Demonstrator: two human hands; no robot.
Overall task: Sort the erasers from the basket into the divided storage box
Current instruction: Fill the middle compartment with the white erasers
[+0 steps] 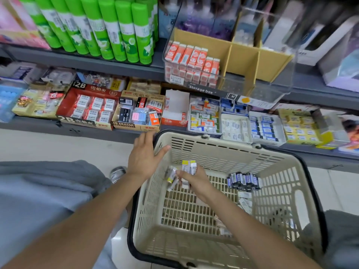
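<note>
We have a handful of yellow-and-white erasers (188,167) clutched in our right hand (194,181), down inside the basket (287,171); our left hand (144,154) hovers flat-fingered at the basket's left rim, holding nothing. To do this well we should square the bundle before lifting it to the divided storage box (252,61) above the basket, choosing a bare compartment beside the orange erasers (192,59). Dark erasers (243,181) remain in the basket, which stands on pale floor beside stocked shop shelves.

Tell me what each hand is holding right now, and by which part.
The right hand grips a small bunch of yellow-and-white erasers around their lower ends, over the basket. The left hand holds nothing, its fingers spread at the basket's rim.
</note>
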